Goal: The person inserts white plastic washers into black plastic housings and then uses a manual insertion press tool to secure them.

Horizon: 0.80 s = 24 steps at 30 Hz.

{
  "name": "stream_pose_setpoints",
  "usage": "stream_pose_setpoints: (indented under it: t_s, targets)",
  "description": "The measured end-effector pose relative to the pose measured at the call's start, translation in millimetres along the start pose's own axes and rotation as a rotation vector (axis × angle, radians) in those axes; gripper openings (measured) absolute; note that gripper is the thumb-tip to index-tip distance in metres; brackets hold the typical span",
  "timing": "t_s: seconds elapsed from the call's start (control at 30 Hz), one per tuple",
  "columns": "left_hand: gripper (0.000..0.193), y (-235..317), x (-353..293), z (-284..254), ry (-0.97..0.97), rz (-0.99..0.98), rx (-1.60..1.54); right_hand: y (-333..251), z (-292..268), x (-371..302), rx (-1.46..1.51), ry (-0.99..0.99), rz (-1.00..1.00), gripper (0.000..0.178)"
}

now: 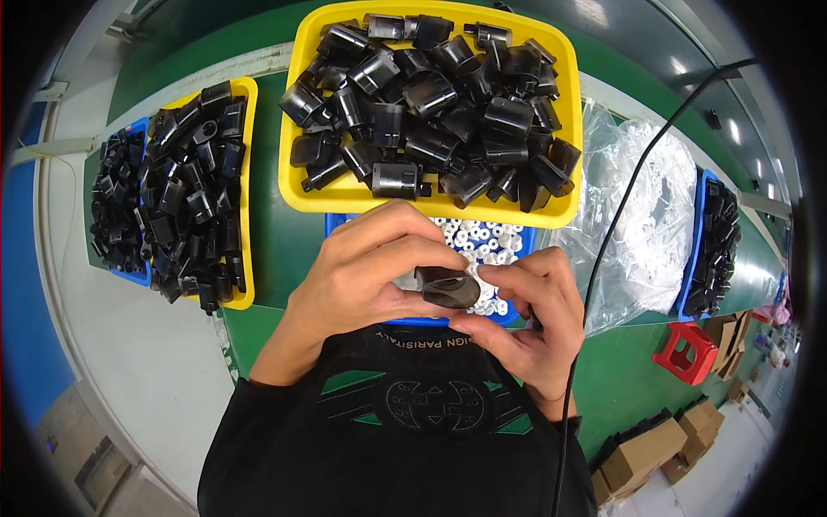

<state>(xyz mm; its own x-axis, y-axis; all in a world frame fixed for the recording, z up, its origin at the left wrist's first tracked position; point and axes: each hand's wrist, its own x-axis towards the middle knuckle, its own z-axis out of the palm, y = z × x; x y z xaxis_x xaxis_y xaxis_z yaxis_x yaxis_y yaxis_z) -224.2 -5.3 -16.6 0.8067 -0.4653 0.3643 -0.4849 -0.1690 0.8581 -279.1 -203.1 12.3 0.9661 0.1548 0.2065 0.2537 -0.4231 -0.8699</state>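
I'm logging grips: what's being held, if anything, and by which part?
The left hand holds a dark plastic piece by its left part, between thumb and fingers. The right hand is by its right end; contact is unclear.

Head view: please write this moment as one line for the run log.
left hand: holds dark piece | right hand: beside it, contact unclear | beyond: yellow tray of black parts | under hands: blue tray of white pieces

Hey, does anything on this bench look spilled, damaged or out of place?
Only slightly: black parts are heaped so high in the left yellow tray that some jut past its near edge, which looks overfilled. Nothing appears plainly spilled or damaged.
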Motion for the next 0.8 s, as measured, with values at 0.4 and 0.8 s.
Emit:
stream_pose_setpoints:
  t_s: [0.4,0.8]
  targets:
    - [0.045,-5,12,-4,-0.007,0.031,-0.021,9,-4,8,-0.028,-0.053,0.000,0.047]
    - [0.024,-23,-8,-34,0.081,-0.146,-0.257,22,-5,-3,-0.019,0.065,-0.073,0.045]
